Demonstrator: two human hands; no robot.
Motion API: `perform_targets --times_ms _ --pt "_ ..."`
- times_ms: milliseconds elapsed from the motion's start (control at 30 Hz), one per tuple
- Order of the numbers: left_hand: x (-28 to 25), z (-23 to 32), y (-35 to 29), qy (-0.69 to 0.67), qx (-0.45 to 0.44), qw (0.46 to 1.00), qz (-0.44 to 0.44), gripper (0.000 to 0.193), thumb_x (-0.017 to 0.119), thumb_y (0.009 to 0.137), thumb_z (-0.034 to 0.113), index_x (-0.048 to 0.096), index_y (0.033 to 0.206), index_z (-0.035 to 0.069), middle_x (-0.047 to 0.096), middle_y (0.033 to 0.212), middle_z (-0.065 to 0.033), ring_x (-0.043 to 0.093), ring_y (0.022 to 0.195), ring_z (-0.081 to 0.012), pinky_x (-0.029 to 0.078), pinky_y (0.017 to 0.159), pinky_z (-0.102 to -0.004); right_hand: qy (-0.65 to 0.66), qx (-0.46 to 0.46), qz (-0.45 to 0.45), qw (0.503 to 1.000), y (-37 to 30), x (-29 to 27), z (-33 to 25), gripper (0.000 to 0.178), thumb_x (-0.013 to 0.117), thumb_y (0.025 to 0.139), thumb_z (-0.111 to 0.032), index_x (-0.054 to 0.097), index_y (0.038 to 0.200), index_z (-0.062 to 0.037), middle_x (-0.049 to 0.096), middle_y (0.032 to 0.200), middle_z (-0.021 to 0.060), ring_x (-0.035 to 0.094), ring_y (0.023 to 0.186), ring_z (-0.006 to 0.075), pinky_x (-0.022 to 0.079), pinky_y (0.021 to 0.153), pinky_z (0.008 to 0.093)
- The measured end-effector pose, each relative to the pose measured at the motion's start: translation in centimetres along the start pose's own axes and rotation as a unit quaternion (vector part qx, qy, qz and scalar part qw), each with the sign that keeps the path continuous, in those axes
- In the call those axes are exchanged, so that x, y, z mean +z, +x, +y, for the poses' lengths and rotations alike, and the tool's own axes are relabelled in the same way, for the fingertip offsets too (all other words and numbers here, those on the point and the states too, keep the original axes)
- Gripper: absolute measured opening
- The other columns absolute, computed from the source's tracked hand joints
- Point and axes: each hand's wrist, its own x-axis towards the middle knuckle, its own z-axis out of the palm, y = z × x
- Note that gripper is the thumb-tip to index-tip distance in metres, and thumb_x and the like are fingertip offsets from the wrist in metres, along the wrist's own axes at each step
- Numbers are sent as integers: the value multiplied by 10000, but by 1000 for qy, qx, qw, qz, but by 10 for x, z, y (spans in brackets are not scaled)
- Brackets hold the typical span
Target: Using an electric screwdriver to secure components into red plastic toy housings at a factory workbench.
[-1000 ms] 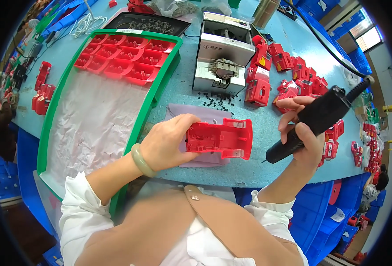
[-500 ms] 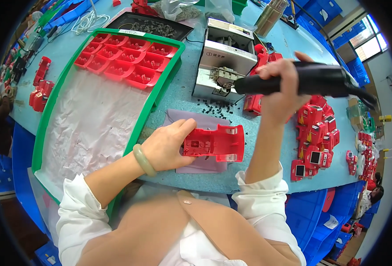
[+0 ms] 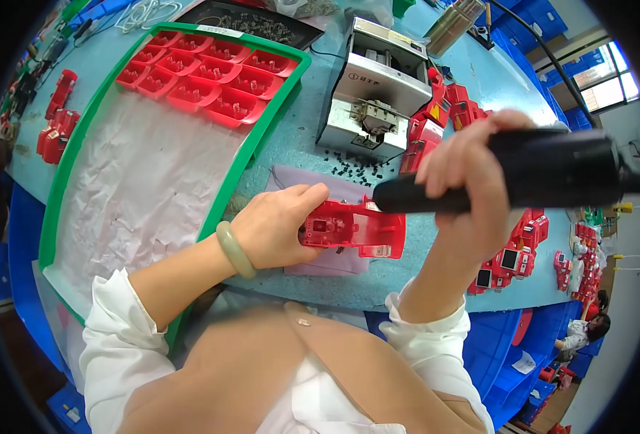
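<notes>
My left hand [image 3: 276, 226] grips the left end of a red plastic housing [image 3: 345, 230], its hollow side facing up, over a purple mat [image 3: 327, 265]. Wrapped around a black electric screwdriver [image 3: 551, 168] is my right hand [image 3: 472, 177]. The tool lies nearly level, and its narrow end is at the housing's upper right part; whether the tip touches is hidden. Just beyond stands a white and grey screw feeder [image 3: 379, 85], with many small black screws [image 3: 356, 168] scattered on the table in front of it.
At the left, a green-rimmed tray [image 3: 222, 217] holds several red shells [image 3: 237, 105] on white paper. Finished-looking red units with small dark screens [image 3: 509, 258] are piled at the right. A black tray of screws [image 3: 251, 25] and a metal flask [image 3: 454, 27] stand farther back.
My right hand has brought the screwdriver from the screw feeder down and nearer to the red housing. The left hand keeps its grip, and the housing has tilted slightly.
</notes>
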Motion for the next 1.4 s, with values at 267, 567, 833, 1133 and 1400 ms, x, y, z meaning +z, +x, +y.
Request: perform_targets --times_ms 267,567,833,1133,1400 --pt "4 0 -1 11 2 1000 3 461 738 607 164 437 937 49 566 827 -164 579 766 -375 484 656 -433 -95 70 24 993 -46 6 20 343 491 690 100 413 1006 -7 487 619 77 492 454 152 478 479 304" --pt "3 3 4 23 -4 1000 2 461 742 607 173 438 932 54 568 817 -163 583 753 -378 484 648 -434 -123 -3 -87 989 -46 -9 47 335 507 661 120 395 934 -39 495 601 76 490 446 154 473 468 283" --pt "2 6 0 37 -12 999 -3 466 740 604 197 448 938 53 574 814 -164 588 738 -364 486 639 -425 50 -11 -67 996 -25 -11 4 308 611 664 77 489 930 -18 527 657 50 516 532 103 477 566 237" --pt "-1 9 4 34 -3 999 -2 504 741 582 174 463 981 41 582 842 -160 587 762 -347 483 647 -390 -111 -113 69 985 47 -14 62 305 581 754 2 463 1034 32 547 628 87 548 498 178 486 543 305" --pt "5 3 1 20 -6 1000 0 503 749 582 183 467 975 48 583 845 -154 587 770 -345 483 645 -390 -38 -20 -1 999 26 -7 14 342 560 746 19 438 1065 39 520 608 79 526 467 173 485 532 309"
